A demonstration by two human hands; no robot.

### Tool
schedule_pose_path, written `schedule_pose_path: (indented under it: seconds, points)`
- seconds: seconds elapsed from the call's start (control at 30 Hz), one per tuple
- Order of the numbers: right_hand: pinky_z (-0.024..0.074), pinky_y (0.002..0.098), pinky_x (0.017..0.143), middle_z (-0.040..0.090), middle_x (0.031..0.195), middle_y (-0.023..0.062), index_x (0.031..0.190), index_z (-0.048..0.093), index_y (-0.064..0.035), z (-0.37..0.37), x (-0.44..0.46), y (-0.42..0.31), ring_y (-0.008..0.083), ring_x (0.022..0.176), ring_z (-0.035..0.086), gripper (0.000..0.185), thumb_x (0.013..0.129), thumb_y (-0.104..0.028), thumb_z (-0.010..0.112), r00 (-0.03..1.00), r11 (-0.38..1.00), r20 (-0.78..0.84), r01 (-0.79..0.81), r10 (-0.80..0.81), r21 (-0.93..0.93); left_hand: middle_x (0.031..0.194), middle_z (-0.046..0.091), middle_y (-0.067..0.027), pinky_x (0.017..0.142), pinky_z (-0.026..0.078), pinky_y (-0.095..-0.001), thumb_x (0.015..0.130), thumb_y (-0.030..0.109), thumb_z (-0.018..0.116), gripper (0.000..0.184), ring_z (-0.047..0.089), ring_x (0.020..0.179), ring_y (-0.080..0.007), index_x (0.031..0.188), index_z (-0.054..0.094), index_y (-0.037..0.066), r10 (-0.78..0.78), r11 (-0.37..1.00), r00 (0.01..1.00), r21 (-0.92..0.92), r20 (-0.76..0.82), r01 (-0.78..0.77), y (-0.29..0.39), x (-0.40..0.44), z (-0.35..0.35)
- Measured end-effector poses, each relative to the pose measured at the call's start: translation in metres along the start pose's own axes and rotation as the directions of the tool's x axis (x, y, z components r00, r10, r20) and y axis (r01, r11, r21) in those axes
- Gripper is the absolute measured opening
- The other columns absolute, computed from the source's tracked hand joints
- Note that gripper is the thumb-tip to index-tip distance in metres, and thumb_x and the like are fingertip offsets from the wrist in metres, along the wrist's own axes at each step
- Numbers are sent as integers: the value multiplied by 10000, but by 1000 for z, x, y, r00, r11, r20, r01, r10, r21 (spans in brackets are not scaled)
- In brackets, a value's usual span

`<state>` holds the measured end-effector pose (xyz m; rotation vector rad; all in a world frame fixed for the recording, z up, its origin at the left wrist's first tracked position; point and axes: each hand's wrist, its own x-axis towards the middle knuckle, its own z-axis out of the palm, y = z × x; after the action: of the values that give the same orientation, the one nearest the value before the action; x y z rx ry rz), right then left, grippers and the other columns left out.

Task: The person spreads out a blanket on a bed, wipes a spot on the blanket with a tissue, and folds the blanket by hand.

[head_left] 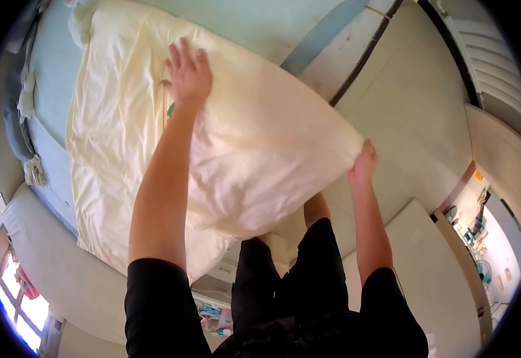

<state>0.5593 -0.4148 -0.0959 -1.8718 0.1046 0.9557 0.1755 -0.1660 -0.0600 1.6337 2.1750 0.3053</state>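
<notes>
A cream bed cover point(260, 119), smooth and slightly shiny, lies in creases over the bed, with one end raised at the right. My left hand point(190, 74) rests on its upper part, palm down with the fingers spread. At the right, the cover's corner is pinched in my right hand point(364, 163), which holds it up off the bed and past the bed's edge. A small green and red patch point(170, 110) shows beside my left forearm, partly hidden by it.
A pale blue mattress point(51, 119) extends beneath and beyond the cover, with a dark edge point(362, 59) at upper right. Light floor point(415, 113) lies to the right. A white cabinet-like panel point(427, 262) stands lower right. Bright windows point(25, 304) are at lower left.
</notes>
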Motion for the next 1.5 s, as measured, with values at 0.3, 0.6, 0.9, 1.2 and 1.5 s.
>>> schedule_pose_path:
  seconds: [0.3, 0.6, 0.9, 1.2, 1.5]
  points:
    - [521, 329, 711, 680, 935, 71, 1023, 639, 19, -52, -27, 5, 161, 815, 633, 367, 1086, -324, 525, 989, 965, -106, -125, 103, -230, 1724, 155, -141, 1281, 179, -454, 1054, 524, 335, 707, 119, 1577, -408, 1664, 175, 204, -94, 991, 992, 102, 80, 86, -84, 88, 22]
    - [511, 401, 836, 675, 1071, 134, 1144, 625, -6, -41, 10, 27, 258, 957, 641, 226, 994, -175, 634, 958, 660, 198, 287, -208, -694, 1670, 266, -223, 1183, 166, -731, 995, 417, 543, 668, 203, 1552, -447, 1615, 356, 254, 89, 980, 952, 197, -293, -31, 24, -43, -3]
    - [430, 487, 1096, 534, 1454, 209, 1470, 478, -31, 158, -52, -61, 404, 1339, 511, 607, 938, -212, 706, 76, 183, 943, 983, -325, -16, 1708, 132, -229, 1162, 22, -760, 1011, 556, 434, 757, 41, 1552, -530, 1633, 307, 144, -186, 941, 974, 260, -131, 215, 46, -173, 75]
    - [327, 546, 1184, 375, 1593, 252, 1541, 328, 33, 308, -82, -27, 414, 1460, 397, 718, 1007, -363, 597, -48, -98, 966, 995, -255, 23, 1717, 79, -234, 1147, -18, -788, 1007, 568, 399, 785, -26, 1546, -553, 1634, 290, 107, -267, 946, 956, 219, 119, 237, 41, -158, 65]
    - [367, 546, 1137, 437, 1529, 247, 1489, 355, 41, 466, -114, -18, 425, 1387, 448, 678, 997, -341, 621, -144, -66, 947, 989, -289, 130, 1732, 55, -191, 1145, -91, -780, 1022, 593, 348, 717, -63, 1559, -520, 1640, 304, 232, -343, 937, 880, 55, 329, 345, 30, -150, 65]
